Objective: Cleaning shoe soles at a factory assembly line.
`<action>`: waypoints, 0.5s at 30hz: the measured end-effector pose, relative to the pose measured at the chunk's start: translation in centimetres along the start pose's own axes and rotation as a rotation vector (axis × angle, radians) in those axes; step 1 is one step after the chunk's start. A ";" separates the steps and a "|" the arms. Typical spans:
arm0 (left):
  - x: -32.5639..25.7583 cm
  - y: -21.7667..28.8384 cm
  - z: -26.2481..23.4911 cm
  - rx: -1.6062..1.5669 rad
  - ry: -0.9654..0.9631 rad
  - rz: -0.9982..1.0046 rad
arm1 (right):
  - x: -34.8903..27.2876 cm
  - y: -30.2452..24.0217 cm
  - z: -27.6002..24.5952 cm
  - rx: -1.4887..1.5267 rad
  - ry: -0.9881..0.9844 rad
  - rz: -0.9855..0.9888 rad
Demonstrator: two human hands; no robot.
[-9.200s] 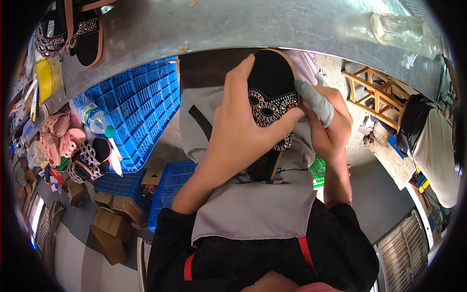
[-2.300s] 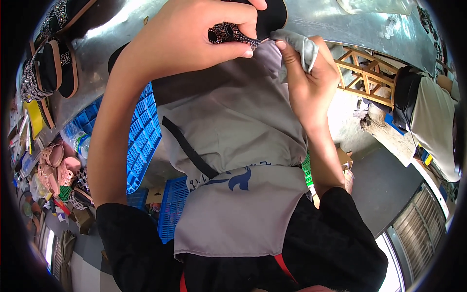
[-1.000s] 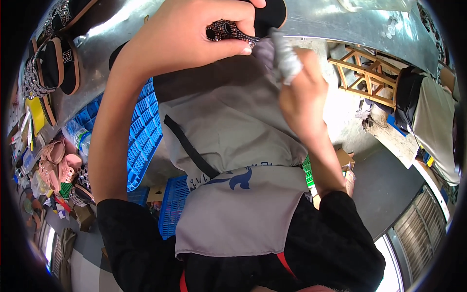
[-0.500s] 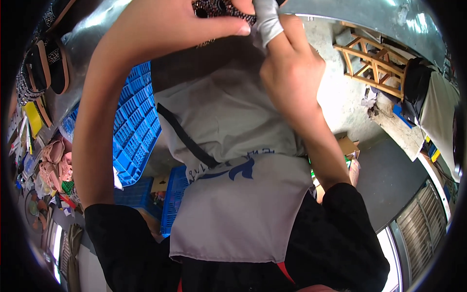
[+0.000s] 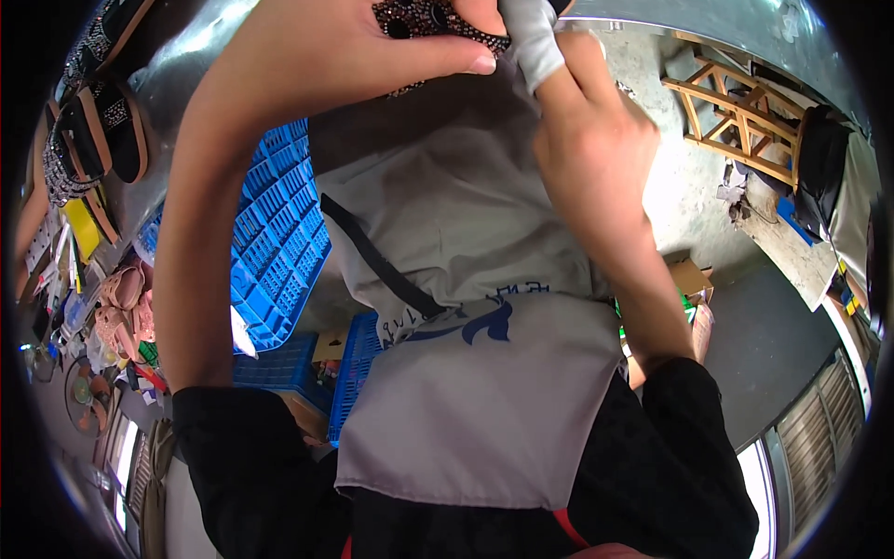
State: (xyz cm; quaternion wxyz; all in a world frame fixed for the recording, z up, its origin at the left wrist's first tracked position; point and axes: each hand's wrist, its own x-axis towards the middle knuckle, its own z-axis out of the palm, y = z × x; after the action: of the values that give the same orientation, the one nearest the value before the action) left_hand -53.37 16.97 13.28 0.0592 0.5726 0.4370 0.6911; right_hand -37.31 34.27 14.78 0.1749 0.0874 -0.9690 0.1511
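My left hand (image 5: 335, 56) grips a black sandal with a beaded strap (image 5: 428, 19) at the very top of the view; most of the sandal is cut off by the frame edge. Against the strap my right hand (image 5: 587, 140) presses a light grey cloth (image 5: 535, 42), pinched between its fingers. Both hands are raised above my grey apron (image 5: 484, 307).
Blue plastic crates (image 5: 279, 242) stand at my left below the metal table edge (image 5: 177, 65). More sandals (image 5: 102, 140) lie on the table at far left. A wooden frame (image 5: 745, 121) and a cardboard box (image 5: 684, 279) are on the floor at right.
Both hands have risen toward the top of the view with the sandal. The cloth hand has shifted left and up onto the beaded strap.
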 end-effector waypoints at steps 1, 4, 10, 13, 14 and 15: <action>-0.3 0.4 0.6 0.069 -0.011 0.001 | -1.2 -0.6 -0.3 0.050 0.019 0.051; 0.2 -1.7 -1.3 0.556 -0.190 0.354 | -1.1 -0.2 1.1 0.014 0.037 0.050; 1.8 5.0 0.2 0.674 -0.288 -0.455 | -1.8 0.2 0.5 0.052 -0.004 0.038; 1.4 5.7 0.6 0.697 -0.273 -0.460 | -1.1 -0.3 0.3 0.042 -0.034 -0.006; 1.6 5.3 0.3 0.690 -0.276 -0.448 | -1.7 -0.6 0.0 0.007 -0.048 0.045; 1.7 5.0 0.2 0.683 -0.279 -0.437 | -2.0 -0.6 -0.1 -0.027 -0.062 0.097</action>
State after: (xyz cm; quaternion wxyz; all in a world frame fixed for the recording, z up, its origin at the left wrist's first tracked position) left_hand -51.67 14.98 17.90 0.0697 0.5414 0.7395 0.3939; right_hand -35.32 33.98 14.26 0.1383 0.0428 -0.9790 0.1437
